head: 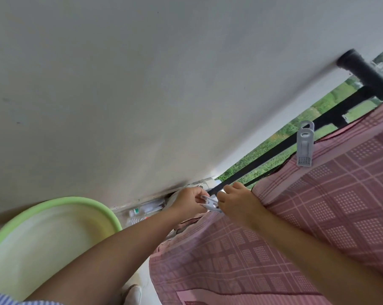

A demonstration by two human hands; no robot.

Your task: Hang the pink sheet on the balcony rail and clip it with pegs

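The pink checked sheet hangs over the black balcony rail, covering the right and lower part of the view. A grey peg is clipped on the sheet's top edge at the rail. Near the rail's wall end, my left hand pinches a second grey peg at the sheet's corner. My right hand grips the sheet's edge at the rail, touching the same peg from the other side.
A white wall fills the upper left, and the rail ends in it. A light green plastic basin stands at the lower left. Several plastic bottles lie along the wall's base. Grass shows beyond the rail.
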